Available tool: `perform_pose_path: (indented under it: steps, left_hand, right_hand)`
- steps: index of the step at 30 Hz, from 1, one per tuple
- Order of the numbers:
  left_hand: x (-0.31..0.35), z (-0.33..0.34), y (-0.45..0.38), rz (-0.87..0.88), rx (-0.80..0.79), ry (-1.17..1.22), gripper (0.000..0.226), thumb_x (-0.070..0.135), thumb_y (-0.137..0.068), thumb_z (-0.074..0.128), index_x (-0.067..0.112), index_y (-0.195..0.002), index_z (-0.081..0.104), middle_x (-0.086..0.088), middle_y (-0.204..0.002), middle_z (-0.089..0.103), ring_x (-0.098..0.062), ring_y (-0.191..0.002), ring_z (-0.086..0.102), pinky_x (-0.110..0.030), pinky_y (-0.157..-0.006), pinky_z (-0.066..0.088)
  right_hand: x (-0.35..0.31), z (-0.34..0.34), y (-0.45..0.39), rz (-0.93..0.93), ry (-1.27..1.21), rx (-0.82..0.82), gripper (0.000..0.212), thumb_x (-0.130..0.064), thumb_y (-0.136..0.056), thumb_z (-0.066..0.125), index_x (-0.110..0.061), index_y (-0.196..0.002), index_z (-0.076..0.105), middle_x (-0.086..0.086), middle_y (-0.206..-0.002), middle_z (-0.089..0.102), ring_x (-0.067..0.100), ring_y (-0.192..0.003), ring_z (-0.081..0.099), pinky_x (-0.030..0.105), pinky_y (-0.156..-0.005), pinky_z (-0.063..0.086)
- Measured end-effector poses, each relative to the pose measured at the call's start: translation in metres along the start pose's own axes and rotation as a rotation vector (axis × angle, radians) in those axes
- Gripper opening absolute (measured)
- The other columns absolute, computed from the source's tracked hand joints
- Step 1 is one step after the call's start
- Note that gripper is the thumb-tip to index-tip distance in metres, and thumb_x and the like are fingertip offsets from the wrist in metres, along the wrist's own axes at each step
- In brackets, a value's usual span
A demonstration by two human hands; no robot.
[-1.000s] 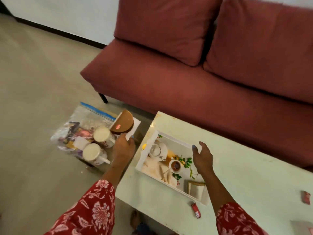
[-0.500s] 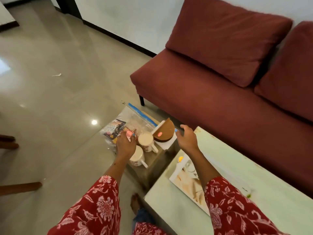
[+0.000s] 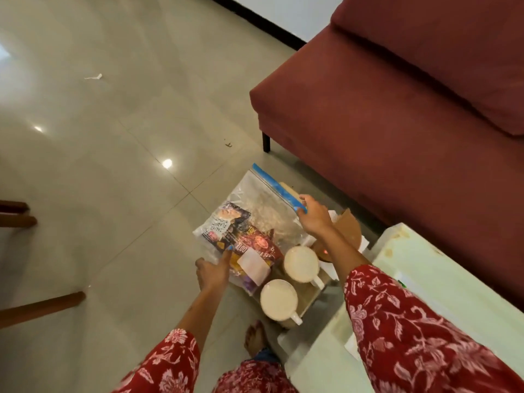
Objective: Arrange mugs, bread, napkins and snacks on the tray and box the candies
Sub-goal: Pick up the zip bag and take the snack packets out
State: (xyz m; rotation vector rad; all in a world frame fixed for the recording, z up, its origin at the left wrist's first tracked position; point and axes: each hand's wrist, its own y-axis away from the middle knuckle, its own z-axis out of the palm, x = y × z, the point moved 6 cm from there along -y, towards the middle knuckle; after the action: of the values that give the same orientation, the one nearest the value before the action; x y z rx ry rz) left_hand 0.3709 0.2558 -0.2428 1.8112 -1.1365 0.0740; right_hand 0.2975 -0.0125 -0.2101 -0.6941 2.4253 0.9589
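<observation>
**Both hands on the snack bag beside the worktop**

We see the dark red upholstered sofa [image 3: 397, 114] filling the frame from twelve to three o'clock, standing on a glossy pale tiled floor [image 3: 99, 137] that spreads across the nine to twelve o'clock side. At five o'clock lies the pale green worktop [image 3: 442, 279], its near corner partly covered by our right sleeve.

Between floor and worktop, near the centre, sits a low brown wooden stand [image 3: 307, 297]. On it rests a clear plastic zip bag with a blue seal strip [image 3: 263, 205], holding printed snack packets [image 3: 226, 225] in white, black and maroon. Our right hand [image 3: 314, 215] is closed in a pinch on the blue strip at the bag's two o'clock corner. Our left hand [image 3: 212, 272] lies at the bag's seven o'clock edge, fingers loosely curled, the forefinger stretched out and touching a packet through the plastic; we cannot tell whether it grips anything.

Just at four o'clock from the bag stand two cream ceramic mugs: the farther mug [image 3: 302, 263] and the nearer mug [image 3: 279, 299], both upright with handles pointing to five o'clock. A brown half-round piece [image 3: 350, 231] on white paper lies beyond the right wrist; we cannot make out what it is.
</observation>
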Motion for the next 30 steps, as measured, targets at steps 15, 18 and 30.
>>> perform_pose_path:
  steps: [15, 18, 30]
  left_hand:
    - [-0.021, 0.019, -0.056, -0.33, -0.076, 0.497, 0.034, 0.013, -0.076, 0.072, 0.002, -0.104, 0.056, -0.018, -0.103, 0.066, -0.028, -0.081, 0.062, -0.036, -0.078, 0.051]
    - [-0.009, 0.012, -0.051, -0.321, -0.057, 0.519, 0.019, 0.009, -0.076, 0.071, 0.006, -0.087, 0.057, -0.014, -0.09, 0.065, -0.024, -0.071, 0.059, -0.029, -0.067, 0.05]
    - [0.111, -0.012, 0.085, 0.193, 0.042, 0.21, 0.045, 0.025, -0.086, 0.059, 0.004, -0.123, 0.047, -0.02, -0.124, 0.055, -0.035, -0.109, 0.055, -0.042, -0.091, 0.046]
  right_hand:
    - [-0.004, 0.027, -0.069, 0.172, 0.061, 0.095, 0.026, -0.022, -0.089, 0.06, -0.014, -0.112, 0.068, 0.013, -0.113, 0.068, 0.031, -0.108, 0.059, 0.036, -0.086, 0.046]
    - [-0.026, 0.012, -0.059, 0.119, -0.078, 0.055, 0.018, -0.024, -0.084, 0.066, -0.016, -0.099, 0.072, 0.009, -0.093, 0.069, 0.025, -0.09, 0.062, 0.031, -0.069, 0.044]
    - [-0.066, -0.157, 0.104, -0.201, -0.542, 0.027, 0.01, -0.011, -0.081, 0.07, -0.015, -0.072, 0.07, 0.0, -0.066, 0.059, 0.009, -0.063, 0.052, 0.027, -0.06, 0.041]
